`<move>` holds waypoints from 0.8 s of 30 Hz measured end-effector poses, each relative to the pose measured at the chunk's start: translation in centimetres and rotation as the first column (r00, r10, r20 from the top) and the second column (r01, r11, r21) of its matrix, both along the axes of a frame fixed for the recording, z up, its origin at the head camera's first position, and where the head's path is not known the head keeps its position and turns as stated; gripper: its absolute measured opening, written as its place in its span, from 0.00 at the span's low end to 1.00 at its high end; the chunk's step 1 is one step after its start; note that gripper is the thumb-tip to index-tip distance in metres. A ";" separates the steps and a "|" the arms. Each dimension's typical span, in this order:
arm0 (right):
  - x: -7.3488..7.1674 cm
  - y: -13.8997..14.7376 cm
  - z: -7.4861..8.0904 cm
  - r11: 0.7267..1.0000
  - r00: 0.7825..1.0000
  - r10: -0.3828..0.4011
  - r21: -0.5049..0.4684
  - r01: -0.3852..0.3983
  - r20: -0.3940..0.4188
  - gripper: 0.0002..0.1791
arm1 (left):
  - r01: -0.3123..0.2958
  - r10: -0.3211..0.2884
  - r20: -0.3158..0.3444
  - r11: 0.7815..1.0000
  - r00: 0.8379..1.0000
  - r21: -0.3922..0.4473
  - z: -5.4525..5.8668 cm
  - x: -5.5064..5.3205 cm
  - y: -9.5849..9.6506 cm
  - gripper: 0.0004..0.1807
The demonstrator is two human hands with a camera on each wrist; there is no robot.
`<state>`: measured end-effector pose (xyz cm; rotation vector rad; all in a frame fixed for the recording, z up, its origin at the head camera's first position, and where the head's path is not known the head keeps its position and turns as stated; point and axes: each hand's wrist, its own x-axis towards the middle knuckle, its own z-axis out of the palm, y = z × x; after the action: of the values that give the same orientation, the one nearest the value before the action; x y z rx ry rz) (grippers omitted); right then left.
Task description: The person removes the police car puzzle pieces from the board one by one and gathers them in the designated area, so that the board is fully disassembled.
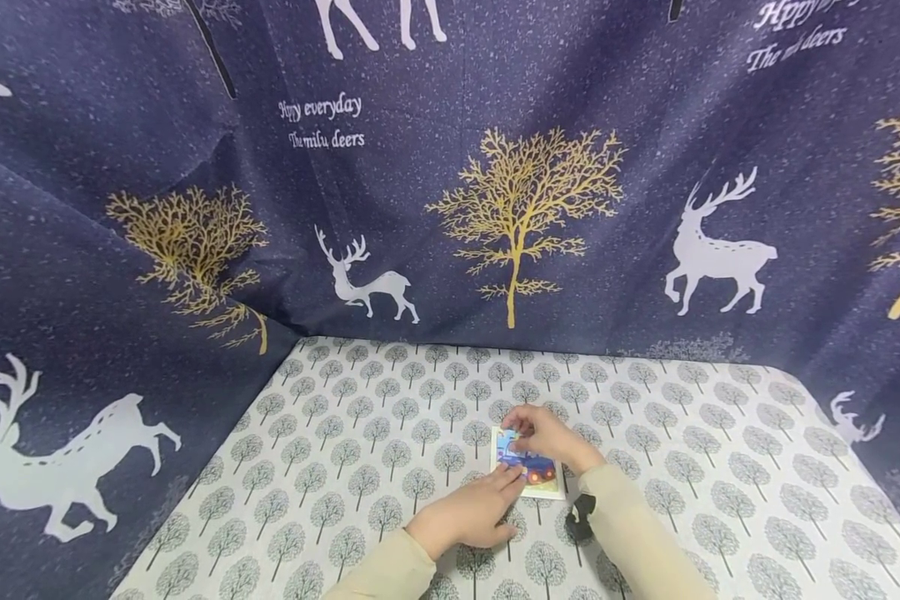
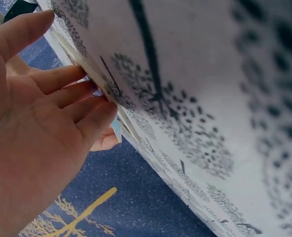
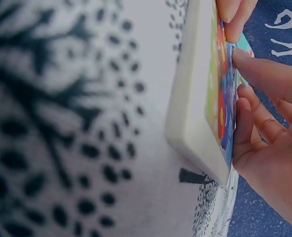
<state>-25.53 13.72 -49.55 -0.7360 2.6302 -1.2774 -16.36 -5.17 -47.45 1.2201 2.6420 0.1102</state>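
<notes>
A small white-edged picture puzzle board point(image 1: 544, 492) with a blue vehicle on it lies on the patterned cloth. My left hand point(image 1: 467, 515) reaches its near left side, and the nearly straight fingertips rest on the picture. Over the far left corner, my right hand point(image 1: 551, 437) pinches a light blue puzzle piece point(image 2: 117, 130) between thumb and fingers. That piece point(image 3: 245, 53) stands tilted up from the board in the right wrist view, partly hidden behind the thumb. The board's thick pale edge point(image 3: 193, 118) shows there too.
White cloth point(image 1: 330, 467) printed with grey trees covers the table. Dark blue fabric point(image 1: 450, 208) with deer and golden trees hangs behind and at the sides. A black strap point(image 1: 581, 515) sits at the right sleeve's cuff.
</notes>
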 end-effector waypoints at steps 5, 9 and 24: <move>-0.1 0.1 -0.2 1.000 1.000 -0.010 -0.027 0.010 0.009 0.12 | -0.016 0.016 0.013 1.000 1.000 -0.022 0.3 0.0 0.2 0.39; -0.3 0.3 -0.5 0.998 0.999 -0.019 -0.052 0.020 0.027 0.11 | -0.008 0.008 -0.002 0.999 1.000 -0.037 0.4 0.0 0.4 0.39; -0.6 1.1 0.0 0.995 0.998 -0.031 -0.096 0.036 0.054 0.05 | -0.021 0.021 0.011 0.999 1.000 -0.044 0.3 -0.1 0.4 0.39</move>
<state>-26.12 14.80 -49.54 -0.6655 2.5652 -1.4222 -16.45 -4.78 -47.12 1.1746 2.6336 0.0621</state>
